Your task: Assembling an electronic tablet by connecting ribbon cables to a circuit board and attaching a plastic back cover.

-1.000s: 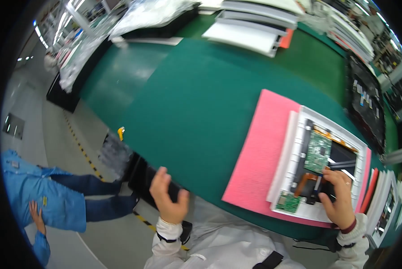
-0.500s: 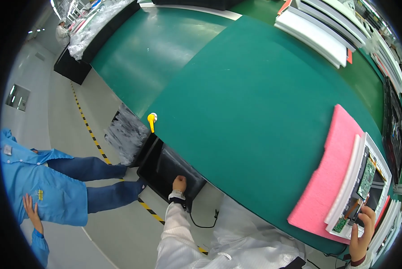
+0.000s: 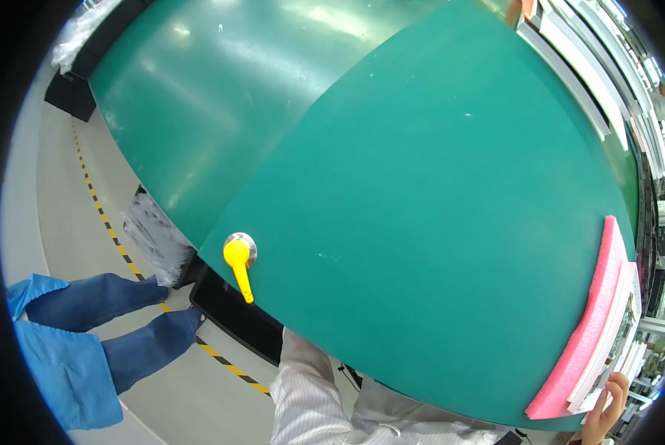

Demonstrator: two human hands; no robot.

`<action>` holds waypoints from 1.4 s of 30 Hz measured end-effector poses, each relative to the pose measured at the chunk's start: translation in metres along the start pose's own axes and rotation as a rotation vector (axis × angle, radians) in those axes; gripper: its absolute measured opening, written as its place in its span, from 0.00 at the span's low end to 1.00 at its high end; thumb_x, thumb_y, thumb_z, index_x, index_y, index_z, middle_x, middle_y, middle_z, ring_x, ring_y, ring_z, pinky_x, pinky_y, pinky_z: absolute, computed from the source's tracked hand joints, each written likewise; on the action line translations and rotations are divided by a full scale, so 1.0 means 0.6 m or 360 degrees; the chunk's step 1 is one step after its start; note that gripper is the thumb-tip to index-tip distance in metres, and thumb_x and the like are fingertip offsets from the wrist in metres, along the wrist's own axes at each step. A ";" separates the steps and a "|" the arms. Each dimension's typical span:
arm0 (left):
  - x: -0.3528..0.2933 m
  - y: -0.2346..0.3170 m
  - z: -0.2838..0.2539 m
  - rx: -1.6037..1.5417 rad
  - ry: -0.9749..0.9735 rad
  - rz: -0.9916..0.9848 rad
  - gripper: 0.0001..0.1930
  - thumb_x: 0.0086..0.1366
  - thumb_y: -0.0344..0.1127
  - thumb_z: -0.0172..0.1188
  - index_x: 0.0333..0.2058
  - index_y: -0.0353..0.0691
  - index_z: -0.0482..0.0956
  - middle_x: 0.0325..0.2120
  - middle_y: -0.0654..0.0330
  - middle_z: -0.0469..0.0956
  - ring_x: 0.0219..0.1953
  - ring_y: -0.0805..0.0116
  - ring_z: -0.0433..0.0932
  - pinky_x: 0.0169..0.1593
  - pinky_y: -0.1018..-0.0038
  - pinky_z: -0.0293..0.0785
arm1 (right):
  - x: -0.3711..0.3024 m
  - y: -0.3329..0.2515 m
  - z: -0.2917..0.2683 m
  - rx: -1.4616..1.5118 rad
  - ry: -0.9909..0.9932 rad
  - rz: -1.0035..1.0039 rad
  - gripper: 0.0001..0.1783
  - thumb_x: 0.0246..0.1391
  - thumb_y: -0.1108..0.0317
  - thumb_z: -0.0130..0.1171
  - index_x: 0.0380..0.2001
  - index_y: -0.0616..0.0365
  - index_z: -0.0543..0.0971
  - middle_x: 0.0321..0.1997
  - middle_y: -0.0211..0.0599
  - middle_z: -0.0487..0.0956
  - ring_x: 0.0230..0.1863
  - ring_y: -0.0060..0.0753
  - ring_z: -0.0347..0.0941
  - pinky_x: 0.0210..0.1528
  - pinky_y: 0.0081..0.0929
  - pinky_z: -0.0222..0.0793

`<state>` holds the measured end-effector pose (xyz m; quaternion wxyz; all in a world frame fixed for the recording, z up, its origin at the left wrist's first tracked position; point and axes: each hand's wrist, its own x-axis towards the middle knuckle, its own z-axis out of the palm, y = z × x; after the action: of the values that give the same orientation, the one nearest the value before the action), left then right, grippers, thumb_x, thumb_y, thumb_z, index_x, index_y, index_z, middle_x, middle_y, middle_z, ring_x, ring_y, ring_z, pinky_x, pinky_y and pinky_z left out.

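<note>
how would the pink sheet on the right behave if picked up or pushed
The pink sheet looks like matte foam, so it is probably light for its size and not very slippery. Being thin and broad, it would likely bend if lifted by one edge. The white-framed panel seems to lie on it, so pushing might shift both.

At the far right of the table (image 3: 421, 222), a white-framed panel (image 3: 607, 334) is lying on pink foam (image 3: 593, 322), its length running away from the near edge and its green board (image 3: 626, 326) showing only as a sliver, because the steep angle is hiding most of the inside. The foam is sticking out along the panel's left side as a long, soft band. Below the table's near-left edge, a black bin (image 3: 236, 315) is showing its dark interior, the tabletop covering part of it.
</note>
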<state>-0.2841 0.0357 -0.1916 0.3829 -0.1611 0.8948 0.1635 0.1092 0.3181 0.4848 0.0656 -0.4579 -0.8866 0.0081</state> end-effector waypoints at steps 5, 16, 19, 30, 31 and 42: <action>-0.005 0.006 0.004 -0.0031 0.0005 -0.0181 0.34 0.65 0.39 0.53 0.62 0.34 0.45 0.53 0.43 0.71 0.50 0.49 0.77 0.50 0.58 0.78 | 0.018 -0.023 0.003 -0.0171 -0.0012 -0.0069 0.08 0.54 0.81 0.55 0.39 0.67 0.78 0.43 0.52 0.78 0.46 0.50 0.75 0.52 0.39 0.69; -0.083 0.026 -0.117 -0.0552 -0.0070 -0.0638 0.32 0.64 0.34 0.52 0.62 0.33 0.49 0.52 0.43 0.72 0.55 0.51 0.72 0.55 0.58 0.72 | 0.030 -0.025 0.017 -0.0219 0.0015 -0.0240 0.07 0.55 0.80 0.56 0.37 0.70 0.78 0.42 0.54 0.79 0.44 0.52 0.76 0.50 0.41 0.70; 0.028 -0.176 -0.130 0.0030 0.0527 -0.0244 0.20 0.58 0.37 0.55 0.48 0.34 0.69 0.40 0.37 0.78 0.48 0.42 0.77 0.51 0.56 0.73 | 0.022 0.004 0.009 -0.0044 0.0066 -0.0307 0.08 0.56 0.78 0.55 0.40 0.69 0.78 0.43 0.52 0.79 0.45 0.52 0.76 0.50 0.39 0.70; -0.349 -0.200 -0.400 -0.1475 0.0071 0.0252 0.21 0.61 0.23 0.50 0.54 0.34 0.67 0.45 0.52 0.77 0.43 0.59 0.78 0.47 0.65 0.77 | -0.080 0.137 0.017 0.0467 0.0242 -0.0261 0.11 0.59 0.83 0.44 0.45 0.68 0.71 0.53 0.49 0.71 0.56 0.44 0.67 0.61 0.34 0.59; -0.408 -0.189 -0.420 -0.1697 0.0047 0.0402 0.20 0.62 0.21 0.49 0.54 0.34 0.67 0.47 0.52 0.75 0.44 0.60 0.78 0.46 0.66 0.77 | -0.086 0.134 0.016 0.0541 0.0261 -0.0300 0.11 0.59 0.83 0.44 0.45 0.68 0.71 0.53 0.49 0.71 0.56 0.44 0.67 0.61 0.35 0.59; -0.943 -0.161 -0.598 -0.1677 0.0483 0.1350 0.23 0.62 0.26 0.54 0.55 0.28 0.65 0.50 0.52 0.72 0.51 0.61 0.72 0.56 0.68 0.66 | -0.094 0.054 -0.004 0.1816 -0.0286 -0.0144 0.08 0.50 0.84 0.49 0.32 0.66 0.77 0.29 0.42 0.81 0.29 0.32 0.78 0.36 0.25 0.73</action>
<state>-0.1008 -0.1079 0.4439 0.0273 0.0170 0.7255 0.6875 0.1679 0.2909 0.4786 0.2270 -0.3093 -0.7626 0.5208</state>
